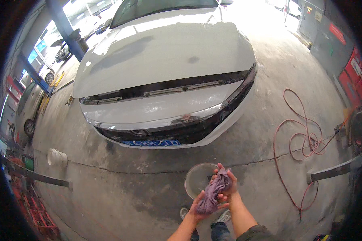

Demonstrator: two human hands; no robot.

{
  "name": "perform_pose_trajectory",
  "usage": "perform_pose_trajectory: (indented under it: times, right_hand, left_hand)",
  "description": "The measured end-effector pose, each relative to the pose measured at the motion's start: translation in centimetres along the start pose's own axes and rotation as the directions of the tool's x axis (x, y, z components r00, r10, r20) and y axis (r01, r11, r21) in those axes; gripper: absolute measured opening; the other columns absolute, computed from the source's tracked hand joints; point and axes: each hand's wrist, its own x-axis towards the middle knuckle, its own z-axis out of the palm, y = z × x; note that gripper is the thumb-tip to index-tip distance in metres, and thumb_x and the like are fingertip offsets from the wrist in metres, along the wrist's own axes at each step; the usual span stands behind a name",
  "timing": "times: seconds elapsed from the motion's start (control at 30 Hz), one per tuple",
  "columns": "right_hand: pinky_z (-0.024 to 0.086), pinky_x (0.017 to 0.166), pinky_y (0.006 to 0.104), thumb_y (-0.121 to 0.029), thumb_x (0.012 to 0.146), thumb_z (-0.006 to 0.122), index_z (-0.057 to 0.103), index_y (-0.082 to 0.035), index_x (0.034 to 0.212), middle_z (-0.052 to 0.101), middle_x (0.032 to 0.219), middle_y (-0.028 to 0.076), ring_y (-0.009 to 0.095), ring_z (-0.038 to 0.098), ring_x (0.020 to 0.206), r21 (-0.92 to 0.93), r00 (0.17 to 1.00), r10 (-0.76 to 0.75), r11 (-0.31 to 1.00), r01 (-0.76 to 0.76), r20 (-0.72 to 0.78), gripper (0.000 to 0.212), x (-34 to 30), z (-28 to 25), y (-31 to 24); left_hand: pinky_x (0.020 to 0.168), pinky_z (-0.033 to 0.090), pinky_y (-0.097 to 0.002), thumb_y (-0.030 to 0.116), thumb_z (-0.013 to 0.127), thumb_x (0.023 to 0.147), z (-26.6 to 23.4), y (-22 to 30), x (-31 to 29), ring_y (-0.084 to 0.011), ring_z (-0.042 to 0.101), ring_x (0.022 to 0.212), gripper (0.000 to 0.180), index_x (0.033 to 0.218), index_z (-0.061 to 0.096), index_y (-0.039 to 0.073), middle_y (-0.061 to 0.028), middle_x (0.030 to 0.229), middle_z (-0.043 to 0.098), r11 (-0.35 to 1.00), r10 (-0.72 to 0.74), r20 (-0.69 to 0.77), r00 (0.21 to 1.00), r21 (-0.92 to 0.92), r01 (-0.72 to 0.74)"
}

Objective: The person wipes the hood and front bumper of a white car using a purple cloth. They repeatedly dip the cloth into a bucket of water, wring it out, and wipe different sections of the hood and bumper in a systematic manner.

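A bunched, twisted purple cloth (pixel 215 191) lies across both of my hands, above the floor. My left hand (pixel 198 209) has its fingers wrapped round the lower end. The upper end is gripped by my right hand (pixel 230 185), thumb and fingers curled about it. Below and just beyond the cloth stands a round basin (pixel 192 184) of murky water, partly covered by my hands; a dark patch shows in it. Ahead is the front of a white car (pixel 161 106), its hood slightly raised, with a gap along the front edge.
A white bucket (pixel 57 157) lies tipped on the floor at left. A reddish hose (pixel 305 149) coils at right. Metal lift arms reach in from the left (pixel 44 176) and the right (pixel 336 170). A blue post (pixel 64 28) rises behind the car. My shoes (pixel 224 217) are close below my hands.
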Motion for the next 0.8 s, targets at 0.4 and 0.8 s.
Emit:
perform_pose_trajectory:
  times: [0.4,0.8]
  right_hand:
    - [0.053,0.072,0.0344,-0.003,0.067,0.076,0.068,0.0,0.095,0.069,0.086,0.008,0.02,0.065,0.077,-0.935,0.681,-0.64,0.266,-0.236,-0.354,0.03,3.7,-1.1,2.6]
    - [0.046,0.098,0.0436,-0.042,0.099,0.055,0.053,-0.012,0.134,0.055,0.136,0.009,0.028,0.057,0.113,-0.528,0.94,-0.078,0.841,-0.117,-0.332,0.046,1.1,3.0,-1.4]
  left_hand:
    - [0.078,0.055,-0.0508,0.027,0.077,0.078,-3.5,-0.6,3.9,-0.0454,0.066,0.095,0.076,0.14,0.038,0.008,-0.0223,0.124,0.056,-0.344,0.675,-0.039,0.737,0.867,0.361]
    - [0.062,0.055,-0.0352,0.056,0.061,0.093,-5.2,3.2,4.6,-0.0229,0.067,0.083,0.063,0.127,0.053,0.003,-0.0129,0.106,0.067,0.663,0.21,-0.259,0.943,0.746,0.057]
